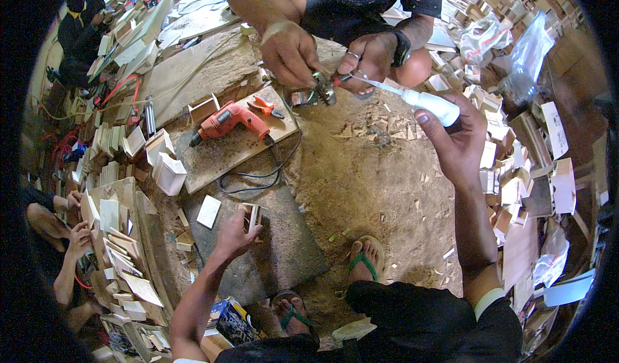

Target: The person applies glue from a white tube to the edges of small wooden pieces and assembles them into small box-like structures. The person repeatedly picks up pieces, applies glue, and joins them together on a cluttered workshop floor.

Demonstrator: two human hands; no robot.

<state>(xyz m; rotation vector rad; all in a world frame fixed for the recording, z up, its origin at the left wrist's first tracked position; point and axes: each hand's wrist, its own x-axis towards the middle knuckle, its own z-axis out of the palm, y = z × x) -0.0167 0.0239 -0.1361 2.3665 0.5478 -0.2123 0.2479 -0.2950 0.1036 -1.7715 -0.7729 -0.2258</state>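
Note:
My right hand (463, 137) is closed around a white squeeze bottle (438, 108), tilted with its long thin nozzle toward the hands of a person across from me. That person's left hand (371, 60) and right hand (288, 55) hold a small metal piece (324, 88) and something red; its kind is unclear. Lower down, my left hand (236, 235) grips a small wooden piece (253, 217) above a dark grey board (293, 250). Beside it on that board lies a pale wooden tile (208, 211).
An orange-red power drill (231, 124) and orange-handled pliers (265, 107) lie on a wooden board (203, 175); the drill's black cord (261, 175) loops off it. Wooden pieces (126, 260) pile up at left, open wooden boxes (509, 195) at right. Another person's hands (78, 237) work at far left.

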